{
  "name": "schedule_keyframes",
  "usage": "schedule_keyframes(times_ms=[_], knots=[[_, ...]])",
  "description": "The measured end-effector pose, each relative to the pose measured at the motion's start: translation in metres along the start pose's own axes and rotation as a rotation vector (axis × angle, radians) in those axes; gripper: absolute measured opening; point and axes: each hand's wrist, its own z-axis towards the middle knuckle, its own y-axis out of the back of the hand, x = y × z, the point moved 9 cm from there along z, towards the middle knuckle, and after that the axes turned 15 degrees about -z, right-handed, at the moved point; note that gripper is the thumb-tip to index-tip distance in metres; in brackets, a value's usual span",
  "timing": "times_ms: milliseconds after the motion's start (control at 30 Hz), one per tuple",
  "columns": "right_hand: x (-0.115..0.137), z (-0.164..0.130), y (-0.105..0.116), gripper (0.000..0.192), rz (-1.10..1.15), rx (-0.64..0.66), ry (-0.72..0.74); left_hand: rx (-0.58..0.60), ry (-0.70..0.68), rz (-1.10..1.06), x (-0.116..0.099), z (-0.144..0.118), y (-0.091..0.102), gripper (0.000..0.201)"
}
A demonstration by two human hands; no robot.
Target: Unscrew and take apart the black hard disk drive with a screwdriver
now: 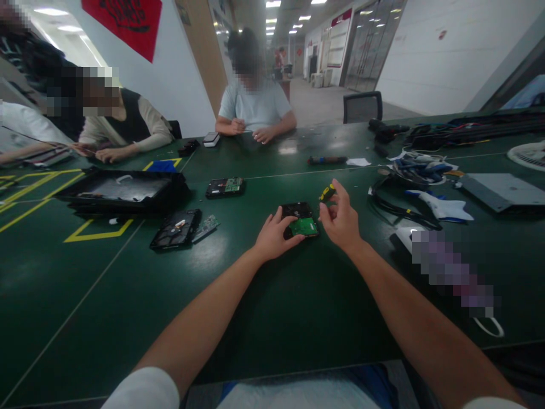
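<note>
Left hand (272,238) laid flat, fingers spread, on hard drive (299,218), green circuit board up, long axis away, on green table (264,318). Right hand (340,218) closed around yellow-black screwdriver (327,193), handle angled up-left.

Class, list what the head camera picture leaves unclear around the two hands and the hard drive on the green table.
- Head view: the screwdriver with the yellow-and-black handle has its tip hidden behind the right hand.
- The near left corner of the black hard drive with a green circuit board is covered by the left hand.
- Board markings: too small to read.
- Pixelated patch right of the right forearm: whatever lies under it is hidden.
</note>
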Motion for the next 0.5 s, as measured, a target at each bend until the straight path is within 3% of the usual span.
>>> schedule_keyframes(times_ms=[500], knots=[[-0.0011, -0.0012, -0.0005, 0.069, -0.001, -0.032, -0.005, 0.004, -0.01, 0.003, -0.0015, 0.0006, -0.0006, 0.068]])
